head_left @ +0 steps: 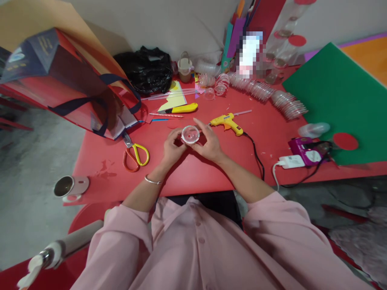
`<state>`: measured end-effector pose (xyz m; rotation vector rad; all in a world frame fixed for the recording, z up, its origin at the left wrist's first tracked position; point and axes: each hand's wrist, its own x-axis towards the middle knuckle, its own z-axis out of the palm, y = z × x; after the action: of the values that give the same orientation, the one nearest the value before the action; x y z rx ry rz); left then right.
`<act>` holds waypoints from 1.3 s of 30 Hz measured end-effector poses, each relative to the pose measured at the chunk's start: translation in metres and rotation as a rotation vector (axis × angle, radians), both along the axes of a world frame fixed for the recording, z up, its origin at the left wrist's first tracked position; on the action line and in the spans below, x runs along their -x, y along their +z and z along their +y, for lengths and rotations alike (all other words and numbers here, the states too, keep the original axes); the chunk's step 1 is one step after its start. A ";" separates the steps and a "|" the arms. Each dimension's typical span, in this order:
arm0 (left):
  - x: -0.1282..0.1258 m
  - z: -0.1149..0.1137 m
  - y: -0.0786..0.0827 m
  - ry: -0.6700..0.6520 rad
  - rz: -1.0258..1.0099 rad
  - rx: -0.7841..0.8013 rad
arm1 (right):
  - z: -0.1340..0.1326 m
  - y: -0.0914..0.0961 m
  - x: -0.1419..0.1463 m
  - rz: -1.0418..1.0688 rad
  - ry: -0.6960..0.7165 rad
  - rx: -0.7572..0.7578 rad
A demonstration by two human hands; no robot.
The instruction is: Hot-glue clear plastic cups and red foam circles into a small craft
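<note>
Between my two hands, over the red table, is a small clear plastic cup point(190, 135) with a pale round rim turned up toward me. My left hand point(175, 146) grips its left side, and my right hand point(209, 141) curls round its right side. A yellow glue gun point(227, 123) lies just right of my right hand, a clear glue stick poking from its back. Beyond my hands is a yellow utility knife point(185, 108), with a striped straw point(166, 115) close by. Scissors point(136, 157) with red and yellow handles rest left of my left hand.
Stacked clear plastic cups point(260, 90) lie along the back. A green board point(341, 104) covers the right side, near a purple power strip point(311, 152) with a white plug. A large red bag point(78, 88) leans at left; a mug point(72, 186) stands at the left edge.
</note>
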<state>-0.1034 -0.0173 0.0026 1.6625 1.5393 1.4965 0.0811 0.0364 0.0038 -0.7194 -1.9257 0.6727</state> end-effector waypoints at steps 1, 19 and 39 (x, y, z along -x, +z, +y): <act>0.000 0.000 0.001 -0.001 -0.003 0.008 | 0.000 0.000 0.000 -0.002 0.000 0.005; 0.000 0.000 0.000 -0.034 -0.021 0.027 | 0.000 0.002 -0.002 -0.037 -0.001 0.049; 0.001 0.000 -0.005 -0.015 -0.039 0.037 | 0.002 -0.002 0.000 -0.040 -0.002 0.030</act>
<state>-0.1043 -0.0177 -0.0023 1.6111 1.5219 1.4750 0.0813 0.0385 0.0015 -0.7590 -1.9548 0.6924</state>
